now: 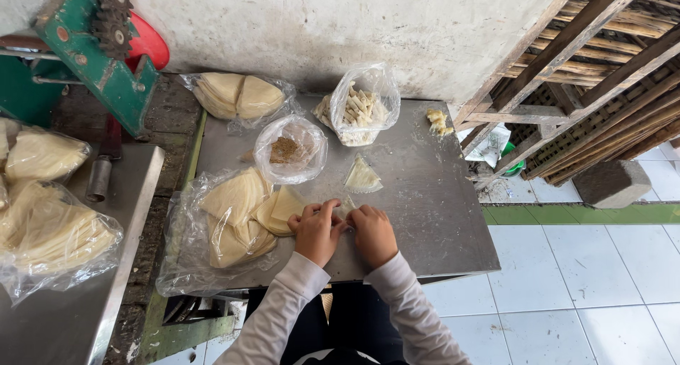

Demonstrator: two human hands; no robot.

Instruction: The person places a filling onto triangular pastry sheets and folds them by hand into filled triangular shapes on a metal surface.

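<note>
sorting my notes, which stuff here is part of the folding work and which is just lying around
In use: left hand, right hand, small wrapper piece, stacked wrappers, bag of brown filling, folded triangle, bag of finished rolls.

Lying about: green machine, wooden racks, stone block.

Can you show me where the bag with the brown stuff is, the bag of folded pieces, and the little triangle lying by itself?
Bag with brown filling (287, 150), head view, on the brown heap inside.
Bag of folded pieces (358, 109), head view, on the pale pieces inside.
Lone triangle wrapper (363, 176), head view, on its middle.
</note>
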